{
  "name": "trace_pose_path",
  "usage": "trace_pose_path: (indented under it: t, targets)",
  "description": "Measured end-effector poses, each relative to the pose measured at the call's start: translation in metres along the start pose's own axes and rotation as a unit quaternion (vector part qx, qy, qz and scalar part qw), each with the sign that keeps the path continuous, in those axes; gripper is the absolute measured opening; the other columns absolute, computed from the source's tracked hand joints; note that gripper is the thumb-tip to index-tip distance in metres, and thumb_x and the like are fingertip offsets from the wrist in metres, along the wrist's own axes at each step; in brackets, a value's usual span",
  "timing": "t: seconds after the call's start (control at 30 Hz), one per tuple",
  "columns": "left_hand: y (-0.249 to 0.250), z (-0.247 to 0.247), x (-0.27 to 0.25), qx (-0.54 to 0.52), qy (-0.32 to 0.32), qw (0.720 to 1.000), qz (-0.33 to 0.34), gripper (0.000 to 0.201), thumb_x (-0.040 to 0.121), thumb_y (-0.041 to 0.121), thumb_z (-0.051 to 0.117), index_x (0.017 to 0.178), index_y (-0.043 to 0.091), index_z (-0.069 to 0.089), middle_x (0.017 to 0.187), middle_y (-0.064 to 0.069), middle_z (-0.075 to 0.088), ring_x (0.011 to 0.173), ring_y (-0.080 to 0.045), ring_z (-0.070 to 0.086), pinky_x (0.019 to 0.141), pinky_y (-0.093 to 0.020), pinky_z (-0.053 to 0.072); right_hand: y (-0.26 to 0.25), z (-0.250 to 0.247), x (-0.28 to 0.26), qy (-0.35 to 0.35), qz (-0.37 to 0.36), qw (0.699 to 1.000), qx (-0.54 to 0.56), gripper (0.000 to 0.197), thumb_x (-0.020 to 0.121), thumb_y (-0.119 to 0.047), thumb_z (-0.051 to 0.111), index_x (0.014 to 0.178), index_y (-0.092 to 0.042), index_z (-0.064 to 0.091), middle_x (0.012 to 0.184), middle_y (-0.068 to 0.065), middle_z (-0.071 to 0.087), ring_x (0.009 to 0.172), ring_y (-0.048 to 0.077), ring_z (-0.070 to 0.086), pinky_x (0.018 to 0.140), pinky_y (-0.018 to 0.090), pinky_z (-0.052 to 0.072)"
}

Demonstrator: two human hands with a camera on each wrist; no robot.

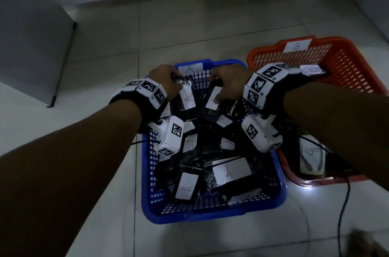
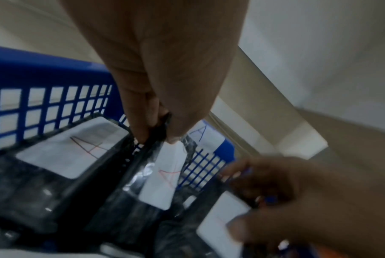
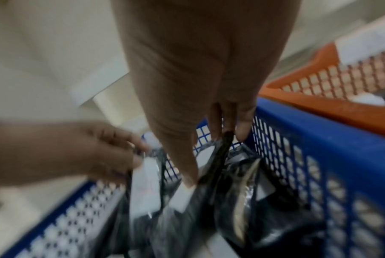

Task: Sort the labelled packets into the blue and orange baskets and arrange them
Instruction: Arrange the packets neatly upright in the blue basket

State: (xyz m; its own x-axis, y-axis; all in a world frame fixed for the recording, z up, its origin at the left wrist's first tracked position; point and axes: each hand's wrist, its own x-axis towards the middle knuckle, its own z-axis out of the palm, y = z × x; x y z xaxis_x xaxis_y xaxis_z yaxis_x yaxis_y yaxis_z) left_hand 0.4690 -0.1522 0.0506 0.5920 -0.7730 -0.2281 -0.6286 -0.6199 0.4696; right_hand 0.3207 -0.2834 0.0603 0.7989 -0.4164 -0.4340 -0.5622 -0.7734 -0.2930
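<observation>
A blue basket (image 1: 280, 193) tagged A sits on the floor, filled with several black packets bearing white A labels. At its far end my left hand (image 1: 168, 83) pinches the top edge of one upright black packet (image 1: 186, 98), seen close in the left wrist view as the same packet (image 2: 158, 176). Beside it my right hand (image 1: 228, 86) grips the top of another upright packet (image 1: 213, 98), its thumb lying on the white label; the right wrist view shows that packet (image 3: 222, 165) between thumb and fingers. The orange basket (image 1: 347, 63) tagged B stands to the right.
Inside the orange basket lie two packets, one at its far side (image 1: 311, 70) and one near its front (image 1: 311, 155). A black cable (image 1: 341, 214) trails over the tiled floor at right. A grey panel (image 1: 31, 35) leans at left.
</observation>
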Motion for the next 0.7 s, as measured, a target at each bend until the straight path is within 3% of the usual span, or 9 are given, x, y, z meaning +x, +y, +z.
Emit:
trace_pose_path:
  t: [0.13,0.27,0.43,0.57,0.7]
  targets:
    - [0.005,0.004,-0.001,0.065,0.031,0.997,0.033,0.026,0.084,0.02,0.066,0.109,0.014,0.07,0.109,-0.005,0.069,0.1,-0.022,0.064,0.078,-0.022,0.043,0.005,-0.012,0.001,0.034,0.034,0.991,0.122,0.077,0.067,-0.026,0.086,0.133,-0.021,0.047,0.127,0.002,0.055,0.102,0.02,0.057,0.078,0.027,0.046]
    - [0.004,0.005,-0.004,0.085,0.063,0.994,0.039,0.036,0.076,0.023,0.077,0.109,0.012,0.069,0.109,-0.008,0.069,0.101,-0.025,0.063,0.084,-0.027,0.047,0.013,-0.019,0.003,0.096,0.043,0.955,0.276,0.048,0.07,-0.013,0.081,0.113,-0.021,0.061,0.113,0.004,0.062,0.098,0.02,0.063,0.083,0.035,0.056]
    - [-0.001,0.005,-0.007,0.102,0.062,0.991,0.066,0.025,0.073,0.031,0.08,0.09,0.014,0.074,0.089,-0.005,0.071,0.083,-0.022,0.065,0.073,-0.025,0.046,0.014,-0.017,0.0,0.127,0.026,0.917,0.378,0.028,0.075,-0.006,0.074,0.098,-0.018,0.063,0.099,0.003,0.069,0.09,0.018,0.068,0.081,0.037,0.058]
    - [-0.004,0.007,-0.012,0.132,0.03,0.98,0.142,0.021,0.088,0.029,0.064,0.101,0.017,0.075,0.099,-0.006,0.073,0.089,-0.023,0.066,0.078,-0.026,0.046,0.008,-0.016,0.001,0.141,0.019,0.906,0.398,0.023,0.077,-0.009,0.075,0.097,-0.018,0.066,0.096,0.001,0.07,0.086,0.013,0.067,0.076,0.027,0.058]
    - [-0.014,-0.001,-0.02,0.113,0.122,0.971,0.17,0.028,0.087,0.019,0.059,0.113,0.016,0.068,0.112,-0.01,0.066,0.104,-0.03,0.059,0.088,-0.036,0.045,-0.004,-0.008,0.006,0.131,0.014,0.912,0.389,0.025,0.079,-0.014,0.075,0.104,-0.021,0.07,0.102,-0.002,0.067,0.086,0.009,0.064,0.069,0.015,0.053]
